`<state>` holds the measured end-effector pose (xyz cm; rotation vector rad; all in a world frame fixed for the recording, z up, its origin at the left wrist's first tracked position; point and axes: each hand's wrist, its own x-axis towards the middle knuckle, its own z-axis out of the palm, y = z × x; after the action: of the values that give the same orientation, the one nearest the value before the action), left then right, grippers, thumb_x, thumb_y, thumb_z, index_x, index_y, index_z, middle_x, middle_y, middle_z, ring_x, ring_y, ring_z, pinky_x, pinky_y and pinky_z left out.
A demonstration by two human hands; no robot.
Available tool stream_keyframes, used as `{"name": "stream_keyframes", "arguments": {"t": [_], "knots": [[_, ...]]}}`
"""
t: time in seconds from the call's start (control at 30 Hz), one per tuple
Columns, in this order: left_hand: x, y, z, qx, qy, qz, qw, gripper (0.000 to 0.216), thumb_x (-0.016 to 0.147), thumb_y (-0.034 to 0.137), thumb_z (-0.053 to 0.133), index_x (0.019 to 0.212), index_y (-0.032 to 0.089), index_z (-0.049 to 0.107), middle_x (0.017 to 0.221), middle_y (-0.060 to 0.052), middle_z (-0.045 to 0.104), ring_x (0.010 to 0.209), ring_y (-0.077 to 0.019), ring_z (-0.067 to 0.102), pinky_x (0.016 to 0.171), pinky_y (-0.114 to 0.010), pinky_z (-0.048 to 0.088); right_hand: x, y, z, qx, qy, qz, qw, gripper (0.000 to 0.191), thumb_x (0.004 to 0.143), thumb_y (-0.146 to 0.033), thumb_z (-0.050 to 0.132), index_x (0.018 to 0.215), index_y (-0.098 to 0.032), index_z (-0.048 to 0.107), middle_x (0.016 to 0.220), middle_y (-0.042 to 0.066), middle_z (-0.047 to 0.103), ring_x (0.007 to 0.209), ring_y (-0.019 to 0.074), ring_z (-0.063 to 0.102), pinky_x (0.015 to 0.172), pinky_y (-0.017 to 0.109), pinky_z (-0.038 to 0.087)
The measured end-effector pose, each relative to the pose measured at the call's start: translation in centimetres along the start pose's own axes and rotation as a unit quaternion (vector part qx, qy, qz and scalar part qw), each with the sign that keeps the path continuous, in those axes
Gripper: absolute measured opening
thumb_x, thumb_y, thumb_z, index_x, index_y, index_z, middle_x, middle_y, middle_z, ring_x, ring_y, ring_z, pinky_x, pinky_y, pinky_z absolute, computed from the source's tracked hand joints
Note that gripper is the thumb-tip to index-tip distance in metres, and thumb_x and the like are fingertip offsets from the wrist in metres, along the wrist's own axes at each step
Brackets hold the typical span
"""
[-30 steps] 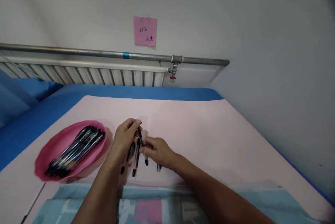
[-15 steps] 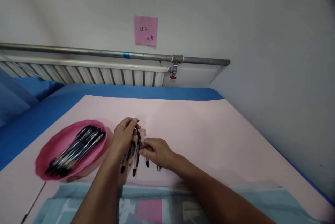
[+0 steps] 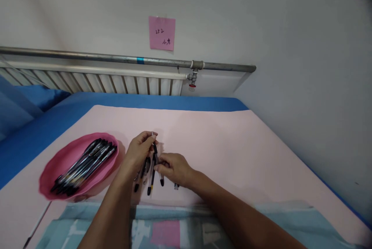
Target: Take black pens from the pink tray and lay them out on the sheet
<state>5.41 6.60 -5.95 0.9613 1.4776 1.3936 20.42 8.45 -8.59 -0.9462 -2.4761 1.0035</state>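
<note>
A pen (image 3: 155, 149) with a black grip and a clear barrel slants between my two hands above the pink sheet (image 3: 209, 140). My left hand (image 3: 140, 147) is closed around its upper end, where a small pale tip pokes up past the fingers. Lower down, my right hand (image 3: 173, 168) pinches the barrel between thumb and fingers. The pen's black end (image 3: 162, 182) points toward me. Under and between the hands lie a few loose pens (image 3: 150, 181), partly hidden by the left hand. A small clear-and-dark piece (image 3: 176, 186) sits just below the right hand.
To the left stands a pink oval basket (image 3: 46, 171) holding several black-capped pens (image 3: 87, 167). A thin white-and-black stick (image 3: 37, 222) lies at the lower left. Patterned cloth (image 3: 165, 233) covers the near edge. Behind are a radiator (image 3: 128, 84) and a metal pipe (image 3: 101, 58).
My left fingers have shifted slightly up and right, and the pen's pale tip now shows above them. The pen's lower black end has moved a little up and left. My right hand stays in place.
</note>
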Motion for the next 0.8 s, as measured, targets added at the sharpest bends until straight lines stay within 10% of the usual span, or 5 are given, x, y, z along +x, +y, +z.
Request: {"name": "stream_keyframes", "arguments": {"t": [0.8], "knots": [[-0.23, 0.91, -0.50, 0.007, 0.118, 0.046, 0.992, 0.035, 0.073, 0.049, 0.051, 0.087, 0.018, 0.060, 0.065, -0.001, 0.060, 0.045, -0.0067, 0.044, 0.037, -0.017, 0.029, -0.19, -0.10, 0.02, -0.009, 0.015, -0.017, 1.000, 0.013, 0.076, -0.031, 0.054, 0.072, -0.019, 0.056, 0.062, -0.005, 0.054, 0.056, 0.0071, 0.046, 0.051, 0.018, 0.029]]}}
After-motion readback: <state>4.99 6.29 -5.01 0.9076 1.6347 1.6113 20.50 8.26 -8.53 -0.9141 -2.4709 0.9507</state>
